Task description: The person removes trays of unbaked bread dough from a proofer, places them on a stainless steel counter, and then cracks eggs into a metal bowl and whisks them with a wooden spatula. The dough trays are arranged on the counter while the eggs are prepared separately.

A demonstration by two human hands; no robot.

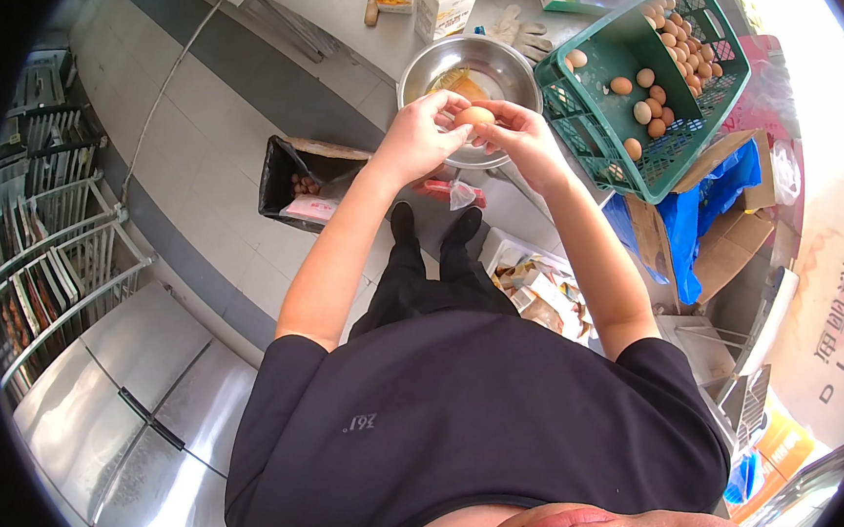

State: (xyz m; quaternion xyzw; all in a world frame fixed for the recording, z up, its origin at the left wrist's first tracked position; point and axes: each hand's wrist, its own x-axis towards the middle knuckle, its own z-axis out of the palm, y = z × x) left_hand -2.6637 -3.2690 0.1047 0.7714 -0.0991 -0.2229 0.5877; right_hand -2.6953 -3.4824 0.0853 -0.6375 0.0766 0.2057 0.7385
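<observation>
A brown egg [474, 116] is held between the fingers of my left hand [420, 131] and my right hand [522, 135]. Its shell looks whole from here. Both hands are over the near part of a steel mixing bowl [522, 62]. Inside the bowl lies yellowish liquid egg [479, 83], with a whisk-like yellow tool [453, 80] partly hidden behind my left hand. To the right stands a tilted green plastic crate [607, 129] with a divider. Several loose eggs [654, 104] lie in its nearer section, and many more fill the far one.
A black-lined bin [273, 175] holding eggshells stands on the floor at left. Cartons [448, 1] and a work glove [519, 30] lie behind the bowl. A cardboard box with blue plastic [683, 223] is below the crate. A white bin of scraps [541, 284] sits near my legs.
</observation>
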